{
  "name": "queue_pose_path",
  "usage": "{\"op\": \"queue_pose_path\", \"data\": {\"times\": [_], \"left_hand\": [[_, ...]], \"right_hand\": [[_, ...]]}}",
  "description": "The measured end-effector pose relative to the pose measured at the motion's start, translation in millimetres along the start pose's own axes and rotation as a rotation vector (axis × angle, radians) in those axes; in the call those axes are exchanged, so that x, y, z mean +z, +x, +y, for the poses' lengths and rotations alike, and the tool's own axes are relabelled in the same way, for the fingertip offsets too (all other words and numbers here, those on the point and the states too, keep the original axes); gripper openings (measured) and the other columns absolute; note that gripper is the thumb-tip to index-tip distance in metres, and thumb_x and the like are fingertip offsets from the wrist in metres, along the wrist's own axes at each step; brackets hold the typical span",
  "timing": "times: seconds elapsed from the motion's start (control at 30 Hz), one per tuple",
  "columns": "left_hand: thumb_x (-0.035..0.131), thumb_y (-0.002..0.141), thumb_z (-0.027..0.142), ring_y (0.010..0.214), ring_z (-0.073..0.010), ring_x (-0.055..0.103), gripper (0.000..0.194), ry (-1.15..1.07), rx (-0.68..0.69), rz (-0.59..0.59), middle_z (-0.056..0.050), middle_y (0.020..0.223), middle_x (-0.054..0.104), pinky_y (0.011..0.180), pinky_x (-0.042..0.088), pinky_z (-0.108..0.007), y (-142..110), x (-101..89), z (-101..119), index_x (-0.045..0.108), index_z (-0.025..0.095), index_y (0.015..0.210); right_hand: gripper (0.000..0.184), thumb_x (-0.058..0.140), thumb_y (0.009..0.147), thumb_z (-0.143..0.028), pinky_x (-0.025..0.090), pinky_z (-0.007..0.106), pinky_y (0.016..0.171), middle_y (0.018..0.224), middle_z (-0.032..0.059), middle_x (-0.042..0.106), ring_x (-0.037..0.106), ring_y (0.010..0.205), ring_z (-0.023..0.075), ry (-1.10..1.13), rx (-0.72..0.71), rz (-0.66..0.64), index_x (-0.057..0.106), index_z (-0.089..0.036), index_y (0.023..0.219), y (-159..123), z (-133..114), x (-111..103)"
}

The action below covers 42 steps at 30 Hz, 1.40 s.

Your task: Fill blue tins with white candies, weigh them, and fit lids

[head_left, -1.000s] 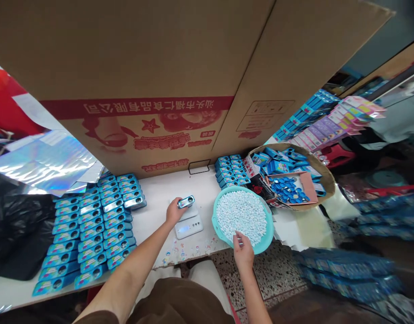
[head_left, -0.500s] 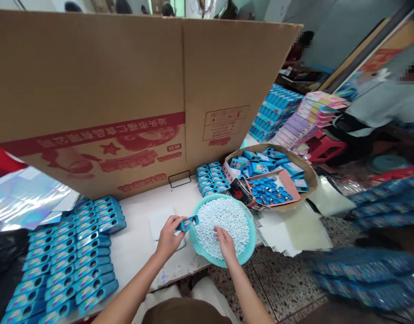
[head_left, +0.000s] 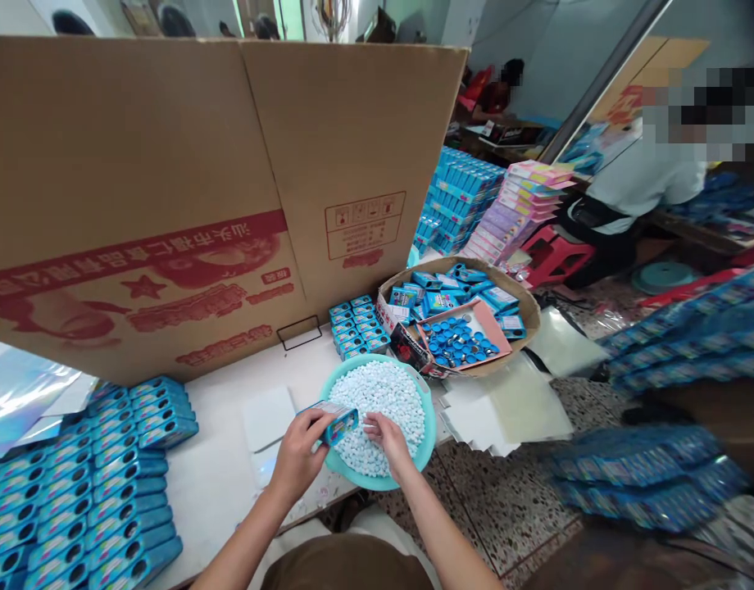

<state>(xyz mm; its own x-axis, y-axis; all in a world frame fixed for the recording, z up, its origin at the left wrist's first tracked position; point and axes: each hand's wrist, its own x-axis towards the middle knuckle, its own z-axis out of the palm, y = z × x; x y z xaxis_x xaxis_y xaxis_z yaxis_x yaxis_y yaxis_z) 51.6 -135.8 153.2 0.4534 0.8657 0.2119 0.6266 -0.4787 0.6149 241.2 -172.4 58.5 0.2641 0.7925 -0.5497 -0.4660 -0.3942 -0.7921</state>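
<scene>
Blue box (head_left: 342,426) has moved from scale (head_left: 270,416) to bowl (head_left: 430,430), left hand (head_left: 300,460) gripping it; right hand (head_left: 389,442) curls, contents unclear.

On the table (head_left: 214,459), a scale (head_left: 270,419) lies between rows of boxes (head_left: 128,478) at left and a basin (head_left: 382,483) of pellets (head_left: 382,392) at right; a carton (head_left: 137,156) stands behind, a tub (head_left: 530,324) right-rear of the basin.

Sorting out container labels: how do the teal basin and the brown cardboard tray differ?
Colour: the basin is teal; the tray is brown cardboard.
Contents: the basin holds small white pieces; the tray holds blue boxes lying at mixed angles.
Hands: the right hand is over the basin; no hand is at the tray.
Shared: both are open-topped, with contents showing.
</scene>
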Motion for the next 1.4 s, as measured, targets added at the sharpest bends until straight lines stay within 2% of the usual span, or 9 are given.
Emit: {"op": "queue_pose_path", "data": {"times": [0.37,0.43,0.5,0.63,0.73,0.93,1.07,1.17,1.4], "left_hand": [[0.050,0.070,0.007,0.101,-0.0197,0.056,0.046,-0.112,-0.099,0.030,-0.004,0.103,0.060,0.091,0.047,-0.036,-3,16.8,4,0.060,0.028,0.110],[0.053,0.072,0.012,0.101,-0.0198,0.057,0.039,-0.150,-0.155,0.067,-0.004,0.104,0.061,0.090,0.047,-0.035,-5,16.9,5,0.061,0.028,0.108],[0.058,0.075,0.023,0.102,-0.0213,0.057,0.030,-0.174,-0.254,0.151,-0.004,0.104,0.062,0.090,0.047,-0.036,-8,15.7,1,0.062,0.027,0.104],[0.066,0.066,0.047,0.089,-0.0227,0.061,0.041,-0.189,-0.640,0.366,-0.004,0.099,0.065,0.079,0.050,-0.036,-24,7.6,-31,0.061,0.024,0.101],[0.067,0.062,0.052,0.080,-0.0217,0.063,0.049,-0.185,-0.866,0.417,-0.002,0.093,0.067,0.071,0.050,-0.033,-39,-3.6,-67,0.059,0.024,0.101],[0.067,0.064,0.045,0.085,-0.0226,0.064,0.039,-0.048,-0.905,0.403,0.000,0.091,0.067,0.078,0.049,-0.034,-50,-19.4,-127,0.058,0.026,0.097],[0.066,0.064,0.036,0.087,-0.0209,0.063,0.038,-0.131,-0.931,0.442,-0.002,0.092,0.066,0.080,0.050,-0.034,-44,-15.3,-156,0.056,0.022,0.098],[0.066,0.065,0.033,0.088,-0.0218,0.063,0.038,-0.148,-0.917,0.393,-0.003,0.092,0.066,0.081,0.050,-0.036,-43,-9.7,-172,0.054,0.021,0.099],[0.075,0.057,0.029,0.114,-0.0291,0.053,0.072,-0.124,-0.915,0.300,-0.011,0.115,0.060,0.092,0.043,-0.042,-75,-4.5,-187,0.042,0.022,0.121]], "right_hand": [[0.043,0.060,0.068,-0.055,0.051,0.032,0.070,0.086,0.0095,0.070,0.066,0.073,0.0191,0.089,0.094,-0.076,0.069,-0.017,0.084,2,-1,-1],[0.044,0.058,0.068,-0.057,0.051,0.034,0.072,0.084,0.0095,0.070,0.066,0.074,0.0205,0.036,0.082,-0.075,0.069,-0.017,0.083,2,0,-3],[0.045,0.056,0.068,-0.059,0.050,0.037,0.077,0.083,0.0095,0.070,0.065,0.079,0.0231,-0.120,-0.008,-0.044,0.070,-0.018,0.079,1,0,-7],[0.043,0.051,0.072,-0.058,0.044,0.039,0.089,0.090,0.0083,0.071,0.062,0.092,0.0260,-0.505,-0.289,0.033,0.071,-0.021,0.078,-1,-3,-20],[0.046,0.047,0.075,-0.059,0.043,0.039,0.091,0.095,0.0088,0.070,0.062,0.095,0.0261,-0.602,-0.335,0.081,0.071,-0.021,0.082,-4,-2,-34],[0.051,0.047,0.073,-0.063,0.044,0.039,0.092,0.098,0.0105,0.070,0.061,0.097,0.0268,-0.692,-0.302,0.092,0.070,-0.018,0.085,-12,10,-63],[0.054,0.048,0.073,-0.065,0.043,0.040,0.092,0.100,0.0112,0.069,0.061,0.098,0.0276,-0.743,-0.325,0.111,0.069,-0.018,0.087,-21,17,-74],[0.057,0.046,0.073,-0.067,0.044,0.039,0.091,0.102,0.0116,0.069,0.060,0.099,0.0276,-0.785,-0.336,0.133,0.070,-0.018,0.089,-27,18,-76],[0.062,0.044,0.072,-0.071,0.045,0.037,0.087,0.100,0.0122,0.070,0.061,0.095,0.0275,-0.848,-0.347,0.161,0.070,-0.017,0.088,-31,18,-74]]}}
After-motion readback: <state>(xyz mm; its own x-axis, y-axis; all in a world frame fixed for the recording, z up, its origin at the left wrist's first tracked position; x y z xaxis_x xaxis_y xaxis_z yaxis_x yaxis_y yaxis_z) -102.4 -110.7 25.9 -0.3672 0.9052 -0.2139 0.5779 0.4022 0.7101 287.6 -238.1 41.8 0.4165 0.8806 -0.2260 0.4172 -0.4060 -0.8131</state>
